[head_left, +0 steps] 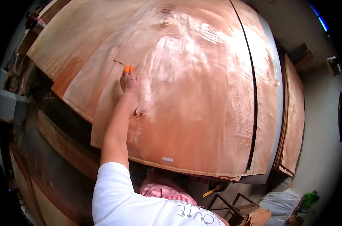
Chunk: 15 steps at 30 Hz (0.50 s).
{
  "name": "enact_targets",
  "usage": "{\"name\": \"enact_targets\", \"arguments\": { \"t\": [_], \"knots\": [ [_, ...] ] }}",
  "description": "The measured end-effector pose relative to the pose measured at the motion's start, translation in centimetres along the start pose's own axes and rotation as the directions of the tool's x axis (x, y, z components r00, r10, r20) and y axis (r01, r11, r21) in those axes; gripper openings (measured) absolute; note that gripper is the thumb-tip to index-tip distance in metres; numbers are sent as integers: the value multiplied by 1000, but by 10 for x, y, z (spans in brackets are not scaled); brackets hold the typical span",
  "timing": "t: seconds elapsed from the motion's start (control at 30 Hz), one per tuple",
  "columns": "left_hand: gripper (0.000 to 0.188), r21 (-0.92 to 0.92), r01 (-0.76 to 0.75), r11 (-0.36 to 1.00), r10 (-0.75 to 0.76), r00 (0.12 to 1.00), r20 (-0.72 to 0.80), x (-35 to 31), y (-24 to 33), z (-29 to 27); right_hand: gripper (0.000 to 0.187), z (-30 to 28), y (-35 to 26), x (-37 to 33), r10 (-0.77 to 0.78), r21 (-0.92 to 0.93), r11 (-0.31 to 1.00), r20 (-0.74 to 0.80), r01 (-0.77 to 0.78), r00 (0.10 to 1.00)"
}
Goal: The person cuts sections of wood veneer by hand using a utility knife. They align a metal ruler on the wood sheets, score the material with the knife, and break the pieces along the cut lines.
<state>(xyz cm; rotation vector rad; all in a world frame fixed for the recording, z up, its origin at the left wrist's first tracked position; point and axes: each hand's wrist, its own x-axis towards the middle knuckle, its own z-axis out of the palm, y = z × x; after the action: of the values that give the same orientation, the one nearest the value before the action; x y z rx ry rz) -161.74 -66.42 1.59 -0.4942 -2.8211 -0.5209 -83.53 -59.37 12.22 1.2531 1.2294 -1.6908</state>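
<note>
My left hand [129,80] reaches forward with its palm down on a large stack of thin wood veneer sheets [186,113]. Orange covers sit on two of its fingertips, and the fingers lie stretched out on the wood. Beneath the hand and forearm runs a narrower veneer strip [107,109], overlapping the big sheet. Beside the wrist the veneer has a raised, torn-looking patch [141,111]. Close to the near edge lies a small pale rectangular piece [167,159]. My right hand is out of sight.
A long thin black strip [253,94] runs along the stack's right side. Beyond it stands another pile of sheets [291,113]. Below the near edge are a yellow-handled tool [212,190], a dark metal frame [231,205] and white plastic bags [280,203]. Long boards [65,145] lie at left.
</note>
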Motion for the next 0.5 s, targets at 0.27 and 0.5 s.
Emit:
{"name": "enact_targets", "arguments": {
  "t": [0.27, 0.5],
  "knots": [
    [40, 37, 97, 995, -102, 972, 211, 83, -8, 50, 36, 45, -38, -47, 350, 273, 929, -426, -250, 835],
    [28, 76, -158, 984, 153, 985, 76, 73, 6, 49, 27, 33, 52, -40, 339, 564, 815, -275, -134, 900]
  ]
}}
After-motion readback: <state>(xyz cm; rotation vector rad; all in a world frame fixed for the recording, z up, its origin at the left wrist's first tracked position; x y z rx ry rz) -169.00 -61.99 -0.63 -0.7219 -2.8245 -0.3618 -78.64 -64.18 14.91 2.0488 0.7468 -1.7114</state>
